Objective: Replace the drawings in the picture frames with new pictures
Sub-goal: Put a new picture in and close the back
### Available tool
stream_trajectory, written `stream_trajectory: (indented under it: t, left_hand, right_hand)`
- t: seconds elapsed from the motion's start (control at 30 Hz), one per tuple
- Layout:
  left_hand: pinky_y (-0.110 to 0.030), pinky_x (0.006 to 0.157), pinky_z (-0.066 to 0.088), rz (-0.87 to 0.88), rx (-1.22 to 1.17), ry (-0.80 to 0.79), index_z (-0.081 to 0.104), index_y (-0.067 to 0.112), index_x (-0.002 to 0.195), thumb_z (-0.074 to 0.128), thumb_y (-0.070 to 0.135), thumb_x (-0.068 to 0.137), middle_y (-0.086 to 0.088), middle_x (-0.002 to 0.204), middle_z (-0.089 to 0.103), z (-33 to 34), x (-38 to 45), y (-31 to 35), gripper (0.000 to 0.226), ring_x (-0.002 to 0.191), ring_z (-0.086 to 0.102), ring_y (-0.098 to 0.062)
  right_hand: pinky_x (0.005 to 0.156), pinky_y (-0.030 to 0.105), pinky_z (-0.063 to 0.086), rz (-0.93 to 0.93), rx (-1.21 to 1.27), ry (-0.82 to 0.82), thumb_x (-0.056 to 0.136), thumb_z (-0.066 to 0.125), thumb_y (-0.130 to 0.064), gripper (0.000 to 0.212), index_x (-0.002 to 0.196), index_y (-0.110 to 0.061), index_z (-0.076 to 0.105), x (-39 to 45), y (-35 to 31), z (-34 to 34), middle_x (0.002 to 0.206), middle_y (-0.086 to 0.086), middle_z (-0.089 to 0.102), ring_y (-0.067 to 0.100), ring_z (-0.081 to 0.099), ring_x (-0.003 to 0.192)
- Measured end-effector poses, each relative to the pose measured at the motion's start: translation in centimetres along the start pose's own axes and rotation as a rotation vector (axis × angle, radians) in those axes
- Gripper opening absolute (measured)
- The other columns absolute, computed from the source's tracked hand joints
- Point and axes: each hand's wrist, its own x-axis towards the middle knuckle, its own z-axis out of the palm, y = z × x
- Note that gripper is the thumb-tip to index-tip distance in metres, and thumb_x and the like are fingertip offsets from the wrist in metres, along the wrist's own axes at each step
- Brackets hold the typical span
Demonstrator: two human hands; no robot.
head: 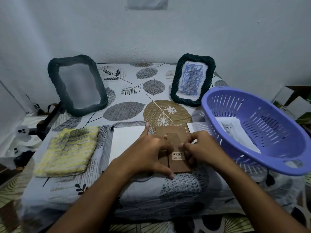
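Leaf-print cloth (127,91) is covering the table; a brown frame back (175,147) is lying face down near its front edge. Left hand (151,153) is pressing it, fingers spread; right hand (202,148) is pinching its right edge; a scribble frame (192,79) is standing behind, beside a basket (262,165).

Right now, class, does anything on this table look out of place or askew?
Yes: the purple basket at the right sits tilted, one side raised. The left woven frame stands empty, while the right woven frame holds a blue scribble.
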Motion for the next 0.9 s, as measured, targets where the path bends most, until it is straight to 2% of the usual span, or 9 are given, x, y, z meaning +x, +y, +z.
stream_trajectory:
  t: [0.07,0.17,0.3,0.4,0.47,0.53,0.6,0.73,0.9]
  left_hand:
    - [-0.041,0.114,-0.013,0.004,-0.031,0.007,0.068,0.023,0.110,0.075,0.065,0.059,0.007,0.117,0.067,0.0,0.0,0.0,0.067,0.118,0.055,-0.009]
    - [-0.039,0.115,-0.009,0.033,-0.076,0.034,0.070,0.024,0.105,0.065,0.072,0.058,0.007,0.109,0.070,0.0,-0.1,-0.1,0.067,0.109,0.061,-0.010]
    - [-0.044,0.120,0.003,0.031,-0.195,0.132,0.073,0.024,0.097,0.062,0.071,0.060,0.006,0.097,0.073,0.0,-0.2,-0.4,0.060,0.099,0.065,-0.008]
    - [-0.043,0.120,0.012,0.027,-0.251,0.210,0.074,0.023,0.092,0.067,0.067,0.062,0.004,0.089,0.074,0.2,-0.1,-0.4,0.053,0.092,0.067,-0.006]
    - [-0.042,0.118,0.019,0.028,-0.276,0.240,0.075,0.023,0.091,0.069,0.065,0.062,0.005,0.089,0.074,0.2,-0.1,-0.4,0.052,0.090,0.067,-0.007]
    - [-0.039,0.115,0.028,0.030,-0.303,0.270,0.075,0.022,0.091,0.070,0.065,0.063,0.006,0.089,0.074,0.2,-0.2,-0.4,0.052,0.089,0.067,-0.008]
    - [-0.034,0.109,0.036,0.020,-0.347,0.329,0.075,0.024,0.093,0.070,0.066,0.064,0.010,0.093,0.073,0.1,-0.2,-0.3,0.051,0.090,0.066,-0.004]
    - [-0.028,0.094,0.048,-0.011,-0.408,0.550,0.069,0.026,0.110,0.066,0.056,0.075,0.023,0.108,0.064,-0.3,-0.2,-0.2,0.046,0.100,0.059,0.012]
    - [-0.019,0.097,0.045,-0.118,-0.477,0.718,0.067,0.019,0.115,0.064,0.048,0.080,0.004,0.124,0.064,-0.4,-0.1,-0.2,0.045,0.117,0.056,0.002]
  right_hand:
    - [0.043,0.021,0.044,-0.003,0.017,-0.015,0.086,0.067,-0.018,0.014,0.075,-0.010,0.063,-0.1,0.0,-0.1,0.059,0.004,0.067,0.013,0.061,0.044]
    - [0.045,0.023,0.044,-0.001,0.048,-0.029,0.085,0.068,-0.019,0.015,0.077,-0.007,0.065,0.0,0.1,-0.2,0.062,0.007,0.068,0.014,0.060,0.045]
    - [0.040,0.022,0.040,0.013,0.105,-0.045,0.084,0.069,-0.020,0.019,0.073,-0.006,0.063,0.0,0.3,-0.2,0.060,0.007,0.063,0.015,0.056,0.045]
    - [0.033,0.018,0.037,0.073,0.317,-0.106,0.084,0.067,-0.010,0.017,0.070,-0.006,0.059,0.0,0.2,-0.3,0.050,0.005,0.057,0.013,0.051,0.035]
    - [0.033,0.018,0.038,0.129,0.463,-0.136,0.082,0.068,-0.003,0.011,0.073,-0.005,0.060,0.0,0.1,-0.4,0.058,0.011,0.060,0.014,0.052,0.036]
    - [0.032,0.018,0.039,0.171,0.576,-0.122,0.080,0.069,0.002,0.010,0.086,-0.002,0.062,0.0,0.0,-0.3,0.070,0.014,0.061,0.011,0.054,0.039]
    - [0.031,0.018,0.038,0.184,0.679,-0.081,0.079,0.068,0.004,0.019,0.097,0.002,0.061,-0.1,-0.2,-0.1,0.076,0.015,0.062,0.009,0.054,0.040]
    - [0.032,0.017,0.039,0.141,0.754,0.003,0.080,0.068,0.003,0.021,0.100,0.001,0.060,-0.7,-1.1,0.0,0.077,0.016,0.063,0.010,0.055,0.037]
    - [0.035,0.019,0.042,0.012,0.791,0.106,0.080,0.069,0.001,0.025,0.104,-0.002,0.061,-1.6,-2.2,0.2,0.078,0.011,0.069,0.015,0.063,0.053]
